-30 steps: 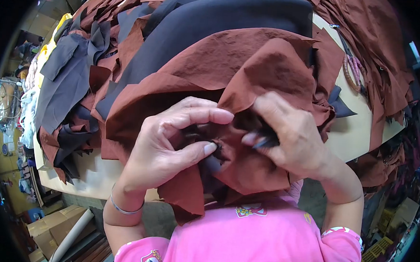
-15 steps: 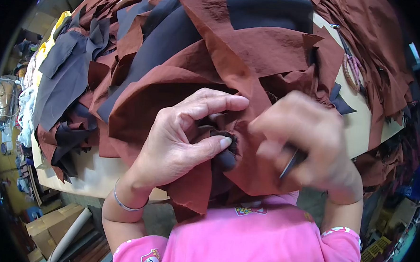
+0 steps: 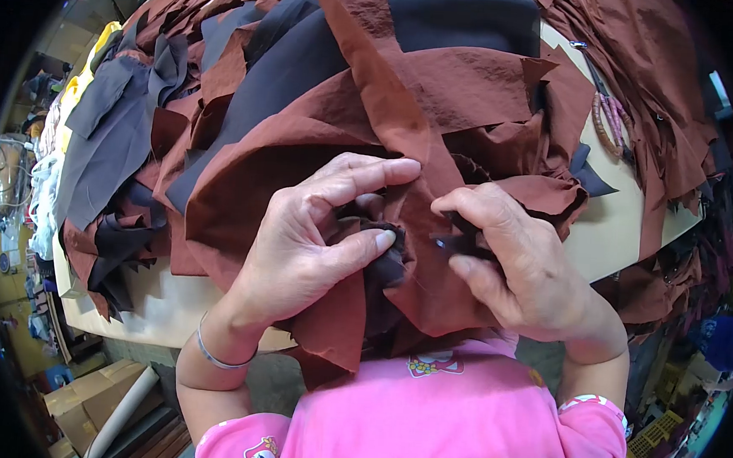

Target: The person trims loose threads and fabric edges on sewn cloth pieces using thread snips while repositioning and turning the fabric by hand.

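at the centre of the frame, the left hand (image 3: 320,235) pinches the gathered reddish-brown cloth (image 3: 442,287), while to its right the right hand (image 3: 522,266) curls around a small dark tool (image 3: 461,245) over that cloth.

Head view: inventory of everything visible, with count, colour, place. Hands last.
Cut cloth pieces: many, rust-brown, heaped across the table and under both hands
Smooth cloth pieces: several, dark charcoal, far middle and left
Tabletop: one, pale tan, under the cloth
Scissors with wrapped handles: one pair, pink and brown, right side of table
Small tool with shiny tip: one, dark, in right hand
Cardboard box: at least one, brown, floor lower left
Long tube: one, off-white, by the box
Plastic crate: at least one, yellow, lower right
Background clutter: too small to count
Bangle: one, silver, left wrist
Shirt: one, pink, printed
Left hand: one, gripping bunched cloth
Right hand: one, holding the tool
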A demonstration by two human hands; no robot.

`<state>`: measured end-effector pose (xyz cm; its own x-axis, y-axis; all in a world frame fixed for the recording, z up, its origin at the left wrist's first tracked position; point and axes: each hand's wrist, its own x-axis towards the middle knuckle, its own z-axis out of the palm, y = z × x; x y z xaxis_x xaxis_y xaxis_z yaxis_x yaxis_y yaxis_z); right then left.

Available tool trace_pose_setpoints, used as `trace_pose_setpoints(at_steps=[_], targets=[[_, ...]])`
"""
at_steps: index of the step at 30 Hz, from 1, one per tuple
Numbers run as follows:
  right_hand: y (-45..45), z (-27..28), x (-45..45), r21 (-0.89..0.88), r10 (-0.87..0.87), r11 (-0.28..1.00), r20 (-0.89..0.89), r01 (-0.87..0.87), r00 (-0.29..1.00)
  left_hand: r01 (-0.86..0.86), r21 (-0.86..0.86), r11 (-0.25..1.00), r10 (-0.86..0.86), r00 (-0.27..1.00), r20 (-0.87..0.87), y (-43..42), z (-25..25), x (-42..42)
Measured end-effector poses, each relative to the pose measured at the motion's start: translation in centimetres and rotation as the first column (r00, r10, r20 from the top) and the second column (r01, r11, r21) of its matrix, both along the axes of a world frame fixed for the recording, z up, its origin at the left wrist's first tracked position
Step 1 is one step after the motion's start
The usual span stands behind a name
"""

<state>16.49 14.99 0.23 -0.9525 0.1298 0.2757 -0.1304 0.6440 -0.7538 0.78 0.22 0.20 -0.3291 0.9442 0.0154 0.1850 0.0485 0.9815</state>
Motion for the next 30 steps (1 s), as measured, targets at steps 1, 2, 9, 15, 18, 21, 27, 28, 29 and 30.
trace_pose_setpoints(at_steps=[1, 2, 9, 15, 18, 21, 27, 28, 29, 30], targets=[[-0.2, -0.3, 0.0, 0.080, -0.047, 0.996, -0.015, 0.048, 0.999, 0.003, -0.001, 1.000, -0.003, 1.000, -0.024, 0.0, 0.1, 0.0], [-0.3, -0.6, 0.1, 0.157, -0.093, 0.983, -0.033, 0.097, 0.995, -0.009, -0.014, 1.000, 0.009, 1.000, -0.027, 0.1, 0.2, 0.1], [-0.7, -1.0, 0.1, 0.547, -0.075, 0.828, -0.108, 0.122, 0.991, -0.053, -0.042, 0.998, 0.053, 0.998, -0.020, 0.2, 0.4, 0.8], [-0.6, -2.0, -0.3, 0.611, -0.062, 0.769, -0.223, 0.188, 0.973, -0.053, -0.060, 0.997, 0.053, 0.999, -0.001, 0.4, 0.5, 0.8], [-0.6, -2.0, -0.4, 0.602, -0.065, 0.775, -0.230, 0.194, 0.971, -0.060, -0.055, 0.997, 0.061, 0.998, 0.009, 0.4, 0.5, 0.9], [-0.6, -2.1, -0.4, 0.597, -0.057, 0.778, -0.243, 0.195, 0.968, -0.059, -0.053, 0.997, 0.059, 0.998, 0.005, 0.4, 0.5, 1.0], [-0.6, -2.0, -0.3, 0.607, -0.059, 0.773, -0.221, 0.185, 0.973, -0.055, -0.008, 0.998, 0.054, 0.998, -0.043, 0.4, 0.3, 1.0], [-0.6, -2.0, -0.3, 0.612, -0.060, 0.768, -0.221, 0.186, 0.973, -0.048, 0.015, 0.999, 0.049, 0.996, -0.068, 0.5, 0.2, 1.0], [-0.6, -2.0, -0.4, 0.618, -0.061, 0.764, -0.221, 0.188, 0.973, -0.050, 0.004, 0.999, 0.050, 0.997, -0.057, 0.4, 0.2, 1.0], [-0.6, -2.0, -0.4, 0.618, -0.060, 0.763, -0.225, 0.190, 0.973, -0.052, -0.008, 0.999, 0.052, 0.998, -0.045, 0.4, 0.3, 1.0]])
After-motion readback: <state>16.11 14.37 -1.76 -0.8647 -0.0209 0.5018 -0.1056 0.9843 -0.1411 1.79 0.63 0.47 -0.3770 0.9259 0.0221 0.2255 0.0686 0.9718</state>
